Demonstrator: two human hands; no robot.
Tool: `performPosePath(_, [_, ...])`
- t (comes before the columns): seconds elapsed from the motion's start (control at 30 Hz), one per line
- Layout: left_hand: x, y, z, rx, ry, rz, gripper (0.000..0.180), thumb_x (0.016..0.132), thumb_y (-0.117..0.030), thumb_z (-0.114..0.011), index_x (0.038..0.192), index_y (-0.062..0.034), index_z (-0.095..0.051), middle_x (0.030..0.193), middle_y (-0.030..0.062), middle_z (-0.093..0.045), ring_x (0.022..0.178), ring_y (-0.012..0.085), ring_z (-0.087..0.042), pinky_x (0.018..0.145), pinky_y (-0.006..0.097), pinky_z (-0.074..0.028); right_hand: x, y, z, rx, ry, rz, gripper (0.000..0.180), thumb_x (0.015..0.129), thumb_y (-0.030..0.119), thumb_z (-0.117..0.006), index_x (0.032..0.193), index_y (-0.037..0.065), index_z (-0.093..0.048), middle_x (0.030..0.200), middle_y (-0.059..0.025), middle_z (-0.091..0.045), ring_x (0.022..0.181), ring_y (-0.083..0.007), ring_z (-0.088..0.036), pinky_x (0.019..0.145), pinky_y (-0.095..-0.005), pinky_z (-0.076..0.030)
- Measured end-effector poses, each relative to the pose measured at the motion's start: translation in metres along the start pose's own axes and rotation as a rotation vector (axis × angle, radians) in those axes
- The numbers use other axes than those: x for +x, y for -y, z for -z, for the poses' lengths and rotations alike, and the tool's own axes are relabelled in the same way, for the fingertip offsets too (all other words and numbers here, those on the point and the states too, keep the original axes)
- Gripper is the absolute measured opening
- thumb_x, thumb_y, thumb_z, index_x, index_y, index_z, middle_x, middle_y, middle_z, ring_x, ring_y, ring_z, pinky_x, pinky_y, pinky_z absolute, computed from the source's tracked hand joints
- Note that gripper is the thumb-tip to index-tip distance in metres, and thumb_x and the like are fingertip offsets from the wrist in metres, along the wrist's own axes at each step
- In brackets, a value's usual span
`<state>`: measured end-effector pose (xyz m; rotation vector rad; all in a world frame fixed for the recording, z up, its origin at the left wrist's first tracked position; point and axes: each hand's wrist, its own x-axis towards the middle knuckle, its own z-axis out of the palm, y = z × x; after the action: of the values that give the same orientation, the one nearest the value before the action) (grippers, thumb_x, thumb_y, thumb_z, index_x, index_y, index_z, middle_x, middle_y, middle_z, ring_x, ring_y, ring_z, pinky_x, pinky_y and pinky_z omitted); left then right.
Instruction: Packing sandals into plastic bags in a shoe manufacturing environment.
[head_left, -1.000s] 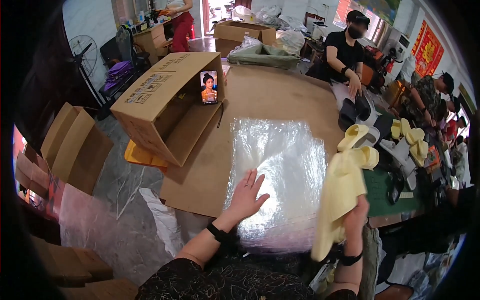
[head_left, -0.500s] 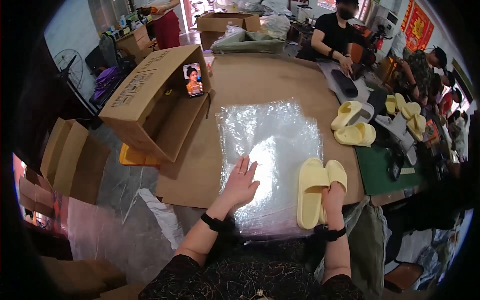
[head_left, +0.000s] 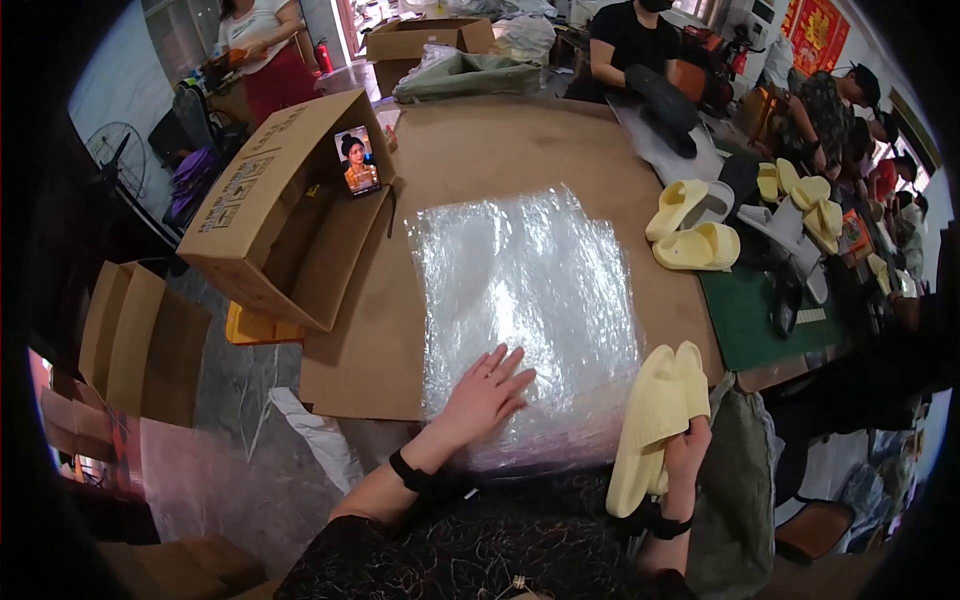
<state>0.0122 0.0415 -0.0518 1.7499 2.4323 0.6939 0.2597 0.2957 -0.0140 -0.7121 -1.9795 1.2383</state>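
A stack of clear plastic bags (head_left: pixel 520 270) lies flat on the cardboard-covered table before me. My left hand (head_left: pixel 487 393) rests on its near part, fingers stretched and slightly spread. At the table's near right edge, my right hand (head_left: pixel 688 450) grips a pair of pale yellow slide sandals (head_left: pixel 650 425). The two slides are pressed side by side with their toes pointing away from me; my fingers are partly hidden behind them. Further right lie another pair of yellow slides (head_left: pixel 700 245), with a grey slide (head_left: pixel 716 203) against one of them.
An open cardboard box (head_left: pixel 290 220) on its side holds a lit phone (head_left: pixel 357 160) at left. A green mat (head_left: pixel 750 325) and more slides (head_left: pixel 800 240) lie right. Across the table a person in black (head_left: pixel 630 45) handles a dark slide (head_left: pixel 665 105). An olive sack (head_left: pixel 735 480) hangs beside my right arm.
My right hand has drawn the yellow slides nearer and rightward off the bags, tilting them. My left hand has slid slightly nearer me. The person across has lifted a dark slide.
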Motion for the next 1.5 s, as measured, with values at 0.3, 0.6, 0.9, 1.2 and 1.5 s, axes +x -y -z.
performPosePath(0.3, [0.032,-0.001,0.012,-0.545,-0.098,0.31,0.035,0.1,-0.024,-0.052,0.131,-0.0143,-0.065,0.148,0.0174,-0.049,0.144,0.0388,-0.036,0.117,0.043,-0.032,-0.002,0.03,-0.013,-0.263,0.059,0.145,0.03,0.087,0.009,-0.068,0.114,-0.002,-0.066,0.108,-0.0201,-0.07,0.1,-0.0363,-0.067,0.084,-0.0403,-0.052])
performPosePath(0.6, [0.026,0.017,0.003,-1.008,-0.139,0.38,0.031,0.099,-0.02,-0.057,0.127,-0.0134,-0.068,0.148,0.0185,-0.05,0.149,0.0334,-0.029,0.118,0.042,-0.029,-0.006,0.042,-0.022,-0.203,0.169,0.177,0.033,0.084,0.009,-0.072,0.116,0.0,-0.067,0.112,-0.0194,-0.07,0.103,-0.0369,-0.067,0.087,-0.0392,-0.053])
performPosePath(0.9, [0.034,0.011,0.017,-1.008,-0.1,0.423,0.032,0.101,-0.022,-0.058,0.128,-0.0094,-0.067,0.149,0.0146,-0.05,0.146,0.0277,-0.033,0.117,0.04,-0.031,0.006,0.061,-0.052,-0.279,0.493,0.293,0.034,0.08,0.011,-0.068,0.113,0.005,-0.068,0.103,-0.0211,-0.067,0.094,-0.0425,-0.064,0.08,-0.0465,-0.053])
performPosePath(1.2, [0.019,0.004,0.01,-0.118,-0.046,0.109,0.064,0.079,-0.03,-0.079,0.138,-0.0192,-0.058,0.153,0.0182,-0.042,0.143,0.0392,-0.036,0.114,0.045,-0.038,-0.004,0.033,-0.04,-0.445,0.536,0.128,0.024,0.08,0.015,-0.068,0.1,0.001,-0.066,0.091,-0.0219,-0.066,0.084,-0.0428,-0.064,0.07,-0.0486,-0.052])
performPosePath(1.5, [0.016,0.009,0.002,-0.01,-0.027,0.059,0.052,0.089,-0.03,-0.067,0.139,-0.0179,-0.057,0.149,0.0227,-0.045,0.139,0.0443,-0.039,0.111,0.047,-0.04,0.002,0.046,-0.029,-0.331,0.336,0.155,0.028,0.082,0.01,-0.069,0.109,0.003,-0.068,0.093,-0.0189,-0.069,0.085,-0.0394,-0.067,0.072,-0.0423,-0.054])
